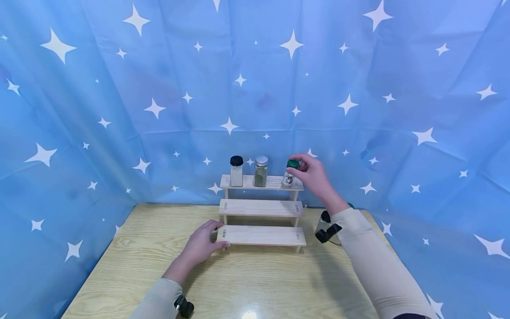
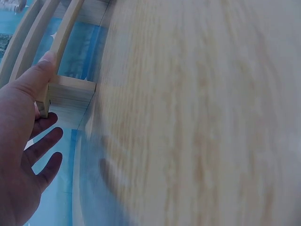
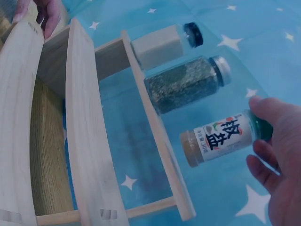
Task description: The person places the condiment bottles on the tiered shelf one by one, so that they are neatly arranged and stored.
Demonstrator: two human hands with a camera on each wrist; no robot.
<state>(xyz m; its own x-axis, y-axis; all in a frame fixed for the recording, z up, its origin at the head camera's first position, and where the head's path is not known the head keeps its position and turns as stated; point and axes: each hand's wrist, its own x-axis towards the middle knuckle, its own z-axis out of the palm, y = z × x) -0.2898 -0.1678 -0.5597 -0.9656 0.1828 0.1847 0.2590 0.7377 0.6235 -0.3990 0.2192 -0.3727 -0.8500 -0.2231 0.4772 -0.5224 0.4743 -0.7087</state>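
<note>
A three-step wooden rack (image 1: 260,208) stands at the table's back edge. My left hand (image 1: 201,243) grips the left end of its lowest step, thumb on the front edge, as the left wrist view also shows. My right hand (image 1: 314,177) pinches the green cap of a small spice bottle (image 3: 216,139) with a white label and brown contents. This bottle is close over the right end of the top step. Left of it on that step stand a silver-capped jar of green dried herbs (image 1: 260,172) and a black-capped jar of white grains (image 1: 237,172).
A glass jar (image 1: 320,225) stands on the table right of the rack, partly hidden by my right sleeve and wrist camera. Another green cap (image 1: 350,205) peeks out behind the forearm. A blue star-patterned curtain (image 1: 263,88) hangs right behind the rack. The wooden table (image 1: 255,279) extends in front.
</note>
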